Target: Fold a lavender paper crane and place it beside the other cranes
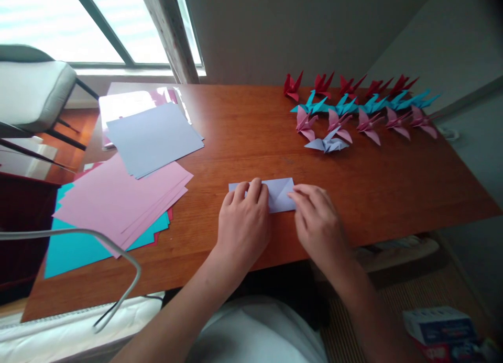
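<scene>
A pale lavender sheet of origami paper (281, 195), folded to a narrow rectangle with slanting creases, lies on the wooden table near its front edge. My left hand (245, 213) rests on the paper's left part with curled fingers, holding it down and hiding much of that side. At the right end, the thumb and fingers of my right hand (316, 213) pinch the paper's edge. Beyond the hands stands a lavender paper crane (327, 143), the nearest of the finished cranes.
Rows of pink cranes (369, 124), turquoise cranes (343, 105) and red cranes (322, 85) stand at the back right. Leftward lie lavender sheets (155, 138), pink sheets (126, 200) and turquoise sheets (74, 253). A pale cable (129, 258) arches over the table's front left.
</scene>
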Demonstrator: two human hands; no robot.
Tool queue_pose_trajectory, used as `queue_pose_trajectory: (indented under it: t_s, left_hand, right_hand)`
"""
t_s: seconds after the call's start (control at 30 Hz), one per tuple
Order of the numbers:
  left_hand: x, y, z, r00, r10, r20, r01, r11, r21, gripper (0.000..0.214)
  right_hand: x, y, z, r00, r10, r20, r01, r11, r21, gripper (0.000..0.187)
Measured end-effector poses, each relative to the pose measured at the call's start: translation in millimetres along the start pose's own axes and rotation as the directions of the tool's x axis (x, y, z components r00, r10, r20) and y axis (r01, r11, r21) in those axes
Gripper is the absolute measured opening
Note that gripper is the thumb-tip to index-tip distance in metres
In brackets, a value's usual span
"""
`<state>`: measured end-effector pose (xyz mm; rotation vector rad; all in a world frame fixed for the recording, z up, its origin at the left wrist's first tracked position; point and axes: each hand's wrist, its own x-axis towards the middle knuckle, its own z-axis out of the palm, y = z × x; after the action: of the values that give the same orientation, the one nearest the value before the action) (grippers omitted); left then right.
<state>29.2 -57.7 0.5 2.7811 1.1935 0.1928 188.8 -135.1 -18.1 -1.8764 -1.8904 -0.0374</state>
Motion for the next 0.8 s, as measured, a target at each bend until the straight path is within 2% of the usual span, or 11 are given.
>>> queue_pose_trajectory:
  t_s: [0.07, 0.23, 0.47, 0.57, 0.7, 0.8]
  left_hand:
    - [0.4, 4.8, 1.1, 1.0, -0.015, -0.015, 0.016, 1.0, 0.02, 0.024]
    - [-1.2, 6.3, 3.2, 1.0, -0.007, -0.012, 0.008, 0.999, 0.043, 0.026]
    - [-10.7, -23.2, -1.3, 0.99, 0.115, 0.082, -0.111, 0.993, -0.045, 0.046]
    - [-18.0, -38.4, -4.2, 0.987, 0.114, 0.115, -0.109, 0.993, -0.044, 0.055]
    - [-32.6, -55.1, -7.8, 0.993, 0.061, 0.098, -0.062, 0.998, 0.002, 0.058]
    - [-46.7, -54.9, -8.7, 0.999, 0.048, 0.02, -0.048, 0.998, 0.035, 0.051]
  right_hand:
    - [7.3, -12.7, 11.2, 0.998, -0.04, 0.05, 0.038, 0.998, 0.041, 0.033]
    - [10.8, -17.1, 22.9, 0.994, 0.026, 0.105, -0.024, 1.0, -0.017, 0.03]
    - [7.1, -13.7, 23.5, 0.995, 0.039, 0.091, -0.036, 0.999, -0.028, 0.031]
    - [6.7, -12.0, 25.5, 0.995, 0.042, 0.089, -0.042, 0.999, -0.004, 0.031]
    - [6.3, -8.8, 26.8, 0.996, 0.035, 0.083, -0.038, 0.999, 0.03, 0.032]
    - [7.4, -8.6, 26.5, 0.996, 0.034, 0.081, -0.037, 0.999, 0.033, 0.032]
